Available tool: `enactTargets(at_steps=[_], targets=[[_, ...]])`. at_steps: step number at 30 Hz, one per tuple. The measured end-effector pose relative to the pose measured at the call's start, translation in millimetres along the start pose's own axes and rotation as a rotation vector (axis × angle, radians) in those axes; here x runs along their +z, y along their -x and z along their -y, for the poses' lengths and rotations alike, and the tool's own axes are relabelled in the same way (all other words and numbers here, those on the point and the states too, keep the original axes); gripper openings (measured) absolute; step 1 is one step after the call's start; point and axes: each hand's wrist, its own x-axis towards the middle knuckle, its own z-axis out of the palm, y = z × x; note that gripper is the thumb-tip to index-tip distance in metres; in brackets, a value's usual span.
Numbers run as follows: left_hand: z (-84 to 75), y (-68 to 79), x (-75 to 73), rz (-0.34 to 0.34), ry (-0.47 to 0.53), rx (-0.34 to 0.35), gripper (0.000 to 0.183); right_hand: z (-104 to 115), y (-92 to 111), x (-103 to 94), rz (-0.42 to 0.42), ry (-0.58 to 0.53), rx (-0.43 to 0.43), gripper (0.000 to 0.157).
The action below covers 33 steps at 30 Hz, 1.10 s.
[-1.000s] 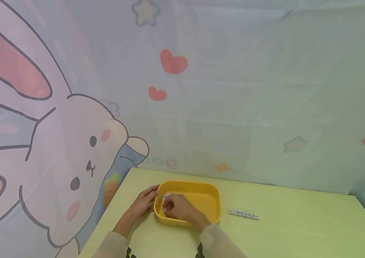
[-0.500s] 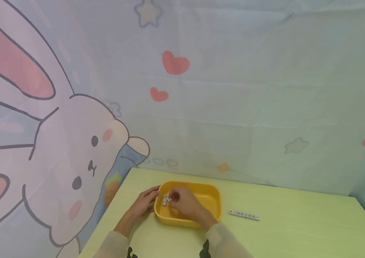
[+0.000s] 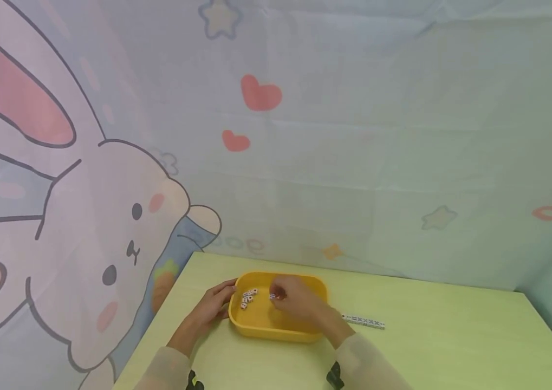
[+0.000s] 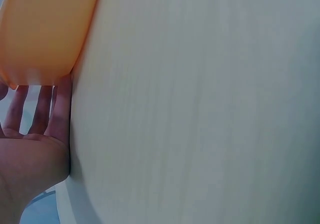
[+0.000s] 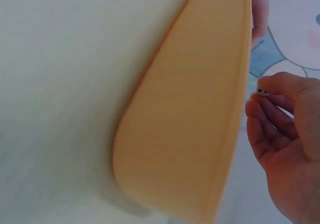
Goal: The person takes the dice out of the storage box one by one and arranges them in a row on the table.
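My left hand rests against the left end of a yellow plastic tray. In the left wrist view, its fingers reach fairly straight to the tray's end wall. Over the tray, my right hand pinches a small white die between thumb and fingertips, raised above the rim in the right wrist view. Several white dice lie loosely grouped inside the tray's left part. To the right of the tray, a straight row of dice sits on the table.
The pale green table extends to the right of the tray and row. Behind it hangs a cloth backdrop printed with a rabbit, hearts and stars, meeting the table's back edge.
My right hand has picked up a die from the group at the tray's left end and moved rightward with it. The left hand stays at the tray's end.
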Motion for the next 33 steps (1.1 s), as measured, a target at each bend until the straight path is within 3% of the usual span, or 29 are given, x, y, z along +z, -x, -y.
enactTargets(at_steps=[4, 7, 16, 23, 33], targets=[[1.4, -0.4, -0.9, -0.013, -0.005, -0.007, 0.057, 3.4, 7.7, -19.8, -0.029, 0.102, -0.125, 0.008], [2.4, -0.4, -1.4, -0.017, -0.008, -0.008, 0.056, 5.9, 15.6, -34.8, -0.035, 0.162, -0.136, 0.009], [3.7, -1.6, -2.7, -0.013, -0.010, 0.004, 0.057, -0.4, 41.8, -68.7, -0.013, 0.177, -0.058, 0.008], [4.1, -1.8, -0.9, -0.002, 0.002, 0.010, 0.055, -12.5, 68.5, -92.2, -0.055, 0.143, -0.048, 0.011], [4.5, -3.3, -0.9, -0.009, 0.020, 0.018, 0.054, -50.5, 119.6, -112.1, -0.094, 0.127, 0.069, 0.010]])
